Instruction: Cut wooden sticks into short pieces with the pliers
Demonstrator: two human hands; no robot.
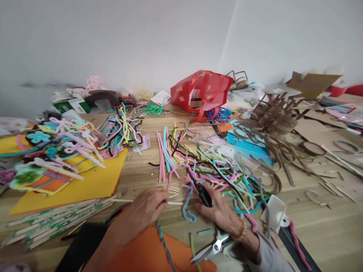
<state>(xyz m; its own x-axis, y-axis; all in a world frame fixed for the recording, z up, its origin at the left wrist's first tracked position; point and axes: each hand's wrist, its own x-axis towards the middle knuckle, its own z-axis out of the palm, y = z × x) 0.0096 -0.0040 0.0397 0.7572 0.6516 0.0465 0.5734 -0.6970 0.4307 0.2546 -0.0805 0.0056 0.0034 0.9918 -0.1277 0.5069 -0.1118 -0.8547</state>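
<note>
My right hand (219,211) is closed around black-handled pliers (204,194), whose narrow jaws point up and left over a pink pipe cleaner (173,170). My left hand (150,206) has its fingers pinched together near the pink pipe cleaner's lower end; what lies between the fingertips is hidden. A thin pale stick (175,203) sticks out past those fingers; I cannot tell if it is gripped or lies beneath. From under this hand runs a twisted grey and teal pipe cleaner (164,243). Scissors (216,247) lie part-open below my right wrist. A curled blue pipe cleaner (185,211) lies between the hands.
Mixed pipe cleaners (227,172) are heaped ahead. Paper-wrapped chopsticks (59,219) and yellow sheets (104,181) with fuzzy flowers occupy the left. At the back stand a red bag (185,90) and small woven baskets (279,115). A glue gun (276,215) lies right.
</note>
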